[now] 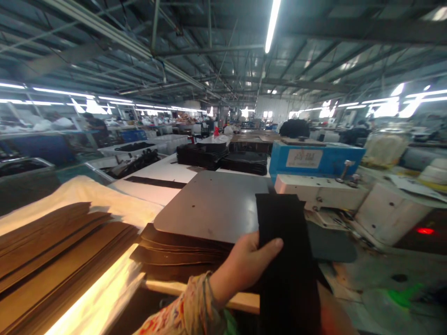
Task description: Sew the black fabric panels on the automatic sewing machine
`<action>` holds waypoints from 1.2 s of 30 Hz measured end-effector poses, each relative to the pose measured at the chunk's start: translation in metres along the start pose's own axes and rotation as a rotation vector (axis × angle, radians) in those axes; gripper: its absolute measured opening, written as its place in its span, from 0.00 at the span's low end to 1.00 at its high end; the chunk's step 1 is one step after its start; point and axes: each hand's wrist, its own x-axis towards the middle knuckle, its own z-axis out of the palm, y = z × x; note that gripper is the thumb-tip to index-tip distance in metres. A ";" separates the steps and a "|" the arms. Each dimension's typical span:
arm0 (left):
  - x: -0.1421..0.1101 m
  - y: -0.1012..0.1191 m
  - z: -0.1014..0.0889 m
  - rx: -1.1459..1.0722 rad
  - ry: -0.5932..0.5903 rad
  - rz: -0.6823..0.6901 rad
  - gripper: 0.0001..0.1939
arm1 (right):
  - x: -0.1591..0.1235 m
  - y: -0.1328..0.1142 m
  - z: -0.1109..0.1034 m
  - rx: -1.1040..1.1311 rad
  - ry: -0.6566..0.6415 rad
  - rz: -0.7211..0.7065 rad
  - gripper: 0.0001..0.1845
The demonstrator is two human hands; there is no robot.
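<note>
My left hand (pixel 248 260) grips the edge of a long black strip (pixel 287 260), thumb lying across its face and the fingers behind it. The strip, fabric or leather by its look, stands up in front of me and runs down out of view. At its lower right edge is my right hand (pixel 334 309), smeared by motion; its fingers are hidden. Left of the strip, a flat metal plate (pixel 213 202) extends above a stack of dark brown sheets (pixel 181 253). A machine (pixel 321 190) with a white arm stands close to the strip's right.
Brown strips (pixel 66 251) lie piled on a pale cloth at the left. Black stacks (pixel 223 158) sit beyond the plate. A blue box-shaped part (pixel 314 160) rises behind the machine arm. White bins (pixel 139 146) with black pieces stand at the far left.
</note>
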 end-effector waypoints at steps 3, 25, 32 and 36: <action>0.017 -0.007 0.005 0.001 0.025 0.015 0.20 | 0.022 -0.005 -0.012 0.053 0.058 0.075 0.20; 0.081 -0.031 -0.016 1.299 -0.059 0.416 0.14 | 0.113 0.033 -0.031 -0.656 -0.052 0.172 0.17; 0.095 -0.036 -0.016 1.304 -0.035 0.434 0.14 | 0.124 0.031 -0.028 -0.777 -0.036 0.138 0.17; 0.097 -0.038 -0.016 1.299 -0.042 0.456 0.14 | 0.123 0.033 -0.027 -0.830 -0.067 0.075 0.17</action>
